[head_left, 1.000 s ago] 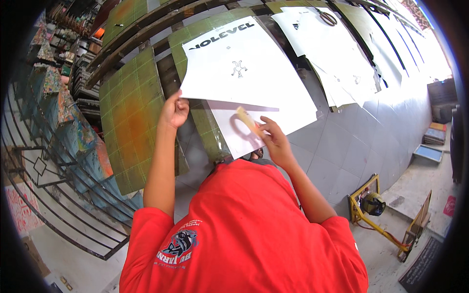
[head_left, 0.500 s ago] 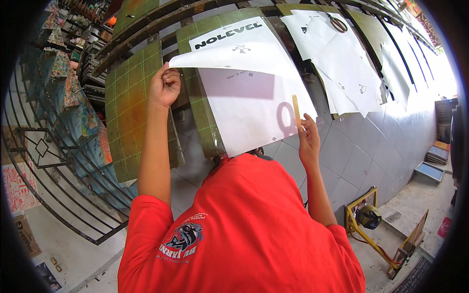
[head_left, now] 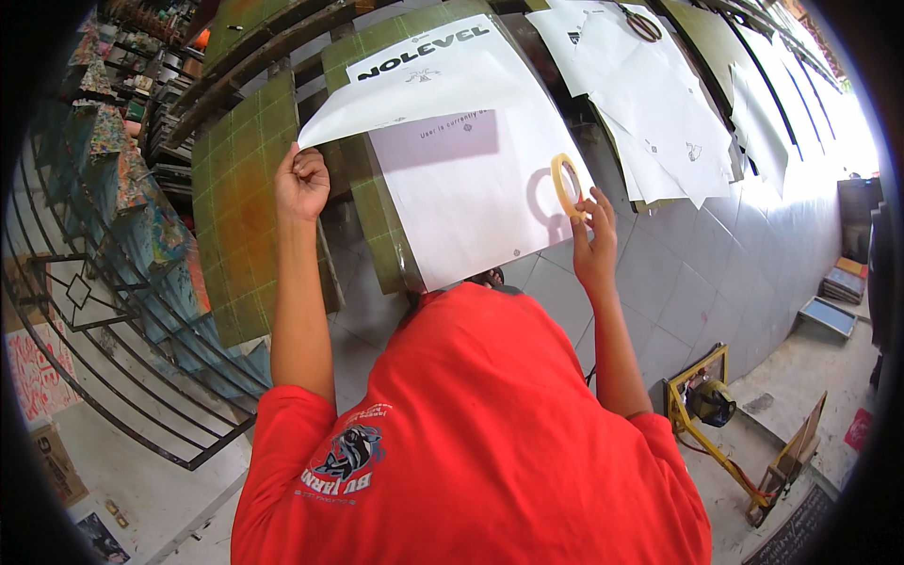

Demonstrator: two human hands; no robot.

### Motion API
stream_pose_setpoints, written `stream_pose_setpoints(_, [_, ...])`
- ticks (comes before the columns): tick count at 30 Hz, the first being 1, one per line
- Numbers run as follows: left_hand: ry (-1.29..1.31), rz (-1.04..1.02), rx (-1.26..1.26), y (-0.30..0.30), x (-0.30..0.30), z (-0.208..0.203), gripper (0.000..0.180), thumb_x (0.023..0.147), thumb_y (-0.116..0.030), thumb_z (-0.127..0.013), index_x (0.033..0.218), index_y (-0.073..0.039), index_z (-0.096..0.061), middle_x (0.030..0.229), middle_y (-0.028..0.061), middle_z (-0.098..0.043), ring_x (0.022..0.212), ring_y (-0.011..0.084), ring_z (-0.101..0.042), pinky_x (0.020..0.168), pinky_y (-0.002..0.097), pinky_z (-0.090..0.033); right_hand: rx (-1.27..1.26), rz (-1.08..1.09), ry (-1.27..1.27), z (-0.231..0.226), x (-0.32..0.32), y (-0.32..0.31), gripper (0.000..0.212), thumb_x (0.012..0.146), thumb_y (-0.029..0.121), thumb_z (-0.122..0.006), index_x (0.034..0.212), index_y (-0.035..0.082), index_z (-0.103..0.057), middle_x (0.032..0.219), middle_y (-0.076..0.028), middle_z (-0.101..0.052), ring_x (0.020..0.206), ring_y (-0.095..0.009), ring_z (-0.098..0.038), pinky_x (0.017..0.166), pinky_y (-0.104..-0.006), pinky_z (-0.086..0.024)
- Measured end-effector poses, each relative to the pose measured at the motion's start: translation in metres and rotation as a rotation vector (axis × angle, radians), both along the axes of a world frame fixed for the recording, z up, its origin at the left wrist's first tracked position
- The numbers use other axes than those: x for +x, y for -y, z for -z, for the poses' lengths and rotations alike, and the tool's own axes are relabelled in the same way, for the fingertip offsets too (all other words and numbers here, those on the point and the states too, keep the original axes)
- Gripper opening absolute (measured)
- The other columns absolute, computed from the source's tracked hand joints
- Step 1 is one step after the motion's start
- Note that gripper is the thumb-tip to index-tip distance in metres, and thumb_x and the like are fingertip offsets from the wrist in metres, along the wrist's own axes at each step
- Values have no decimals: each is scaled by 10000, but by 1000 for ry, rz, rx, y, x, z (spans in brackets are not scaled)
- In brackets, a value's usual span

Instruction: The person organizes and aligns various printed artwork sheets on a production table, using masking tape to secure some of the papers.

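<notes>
My left hand [head_left: 303, 185] pinches the near left corner of a white printed sheet [head_left: 405, 94], which is lifted and curved above the board. Under it lies a second white sheet [head_left: 443, 207] with small print and marks, flat on a green gridded board [head_left: 381, 240]. My right hand [head_left: 593, 245] holds a roll of yellowish tape [head_left: 565, 185] between thumb and fingers, over the right edge of the lower sheet. The tape casts a ring-shaped shadow on the paper. Part of the lower sheet is hidden by the lifted one.
Another green board [head_left: 254, 217] lies to the left. On the right, loose printed sheets [head_left: 650, 104] cover a board, with scissors [head_left: 641, 24] on top. Dark rails [head_left: 273, 66] run behind. A black metal railing [head_left: 141, 377] curves at left; a yellow frame [head_left: 697, 424] stands lower right.
My left hand has drawn the sheet's corner down and slightly left. The tape roll has turned from edge-on to show its ring. The whole view has shifted slightly.
</notes>
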State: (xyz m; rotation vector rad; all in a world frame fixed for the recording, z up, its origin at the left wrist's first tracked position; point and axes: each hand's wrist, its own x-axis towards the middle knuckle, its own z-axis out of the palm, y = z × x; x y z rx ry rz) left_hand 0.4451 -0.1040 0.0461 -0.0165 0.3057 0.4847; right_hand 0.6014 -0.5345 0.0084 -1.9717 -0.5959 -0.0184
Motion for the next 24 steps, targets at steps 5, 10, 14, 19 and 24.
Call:
stream_pose_setpoints(5, [15, -21, -15, 2, -4, -3, 121, 939, -31, -552, 845, -2, -481, 704, 27, -428, 553, 104, -401, 494, 226, -384, -10, 47, -7, -3, 9, 4, 148, 929, 64, -568, 1069, 29, -602, 1359, -234, -482, 1220, -348, -521, 891, -386, -476])
stream_pose_setpoints(10, [142, -83, -30, -13, -15, -20, 109, 955, -47, -524, 876, 19, -491, 688, 26, -421, 557, 114, -399, 501, 242, -376, 0, 91, -44, -4, 9, 6, 149, 935, 69, -566, 1077, 40, -600, 1386, -209, -466, 1220, -323, -525, 921, -388, -475])
stream_pose_setpoints(14, [198, -103, -56, -26, -30, -39, 110, 960, -54, -514, 883, 22, -496, 683, 21, -414, 553, 113, -389, 505, 244, -364, -33, 77, -37, -1, 1, 8, 159, 920, 70, -577, 1072, 35, -607, 1373, -232, -471, 1216, -353, -524, 924, -407, -470])
stream_pose_setpoints(19, [260, -112, -87, -34, -51, -36, 111, 972, -57, -465, 907, 29, -487, 690, 10, -404, 546, 104, -386, 503, 246, -364, -69, 41, 4, 0, -6, 4, 158, 919, 72, -576, 1070, 38, -607, 1373, -228, -475, 1218, -362, -515, 922, -409, -464])
stream_pose_setpoints(24, [247, -127, -100, -26, -63, -32, 134, 983, -86, -470, 927, 34, -491, 692, 5, -399, 550, 102, -397, 504, 244, -372, -50, 43, -35, 1, -5, 4, 154, 918, 82, -582, 1065, 44, -607, 1381, -223, -468, 1223, -370, -510, 931, -410, -460])
